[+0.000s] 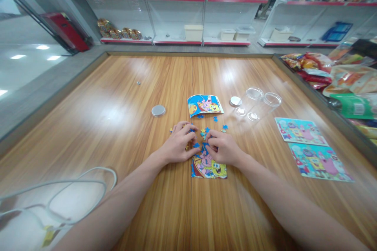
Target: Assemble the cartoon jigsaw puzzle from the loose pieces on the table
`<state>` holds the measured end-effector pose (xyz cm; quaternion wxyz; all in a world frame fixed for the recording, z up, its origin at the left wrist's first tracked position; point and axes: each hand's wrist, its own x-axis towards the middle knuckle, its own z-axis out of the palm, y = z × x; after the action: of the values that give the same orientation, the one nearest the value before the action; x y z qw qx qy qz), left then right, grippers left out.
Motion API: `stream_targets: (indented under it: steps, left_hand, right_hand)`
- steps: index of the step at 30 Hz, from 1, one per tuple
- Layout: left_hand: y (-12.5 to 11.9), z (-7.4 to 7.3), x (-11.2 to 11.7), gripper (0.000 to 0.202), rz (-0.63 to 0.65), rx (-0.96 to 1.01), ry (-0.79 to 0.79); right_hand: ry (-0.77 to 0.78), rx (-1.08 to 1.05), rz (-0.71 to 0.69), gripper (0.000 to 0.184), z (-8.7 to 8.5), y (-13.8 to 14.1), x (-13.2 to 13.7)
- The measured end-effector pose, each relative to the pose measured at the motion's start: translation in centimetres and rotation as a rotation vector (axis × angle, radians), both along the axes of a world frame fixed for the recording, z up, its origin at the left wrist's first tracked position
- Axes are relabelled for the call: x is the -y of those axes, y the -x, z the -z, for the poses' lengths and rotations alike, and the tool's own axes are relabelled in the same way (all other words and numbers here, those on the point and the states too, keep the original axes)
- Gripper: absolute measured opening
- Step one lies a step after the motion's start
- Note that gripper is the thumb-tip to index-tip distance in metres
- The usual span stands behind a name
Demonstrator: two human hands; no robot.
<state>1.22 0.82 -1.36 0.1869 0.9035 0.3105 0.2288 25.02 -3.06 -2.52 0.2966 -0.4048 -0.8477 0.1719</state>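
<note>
A partly assembled jigsaw puzzle (206,168) with cartoon characters lies on the wooden table in front of me. My left hand (181,143) arches over loose pieces to its upper left, with thumb and fingers apart. Close to that thumb tip is a blue jigsaw piece (196,146). My right hand (223,147) covers the puzzle's upper right, fingers curled in; whatever they pinch is hidden. Between the hands lie several loose yellow and blue pieces (204,133). Beyond them a curved picture card (206,104) shows a similar scene.
Two clear jars (253,100) lie right of the card, near a round lid (235,101). Another lid (158,110) is at left. Two finished-looking cartoon pictures (302,130) lie far right. A pale cable (79,180) loops at left. Packaged snacks (315,66) line the right edge.
</note>
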Motion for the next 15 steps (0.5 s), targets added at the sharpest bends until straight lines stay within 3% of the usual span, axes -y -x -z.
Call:
stream_targets:
  steps: [2, 5, 8, 11, 15]
  left_hand:
    - [0.0, -0.1, 0.0, 0.015, 0.011, 0.001, -0.004]
    - [0.1, 0.0, 0.0, 0.025, 0.027, -0.008, -0.021]
    - [0.1, 0.1, 0.0, 0.017, 0.013, -0.012, -0.036]
    - [0.1, 0.2, 0.0, 0.011, -0.026, -0.005, -0.035]
    - [0.2, 0.4, -0.1, 0.021, -0.022, -0.007, -0.047]
  right_hand:
    - [-0.009, -0.014, -0.003, 0.028, 0.0, 0.0, 0.0]
    - [-0.03, -0.049, -0.005, 0.028, 0.0, 0.1, -0.1]
    - [-0.068, -0.116, 0.024, 0.032, 0.2, 0.3, 0.0]
    - [-0.132, -0.24, 0.186, 0.04, 0.2, 0.0, 0.0]
    - [-0.178, -0.445, 0.516, 0.046, 0.3, -1.2, -0.7]
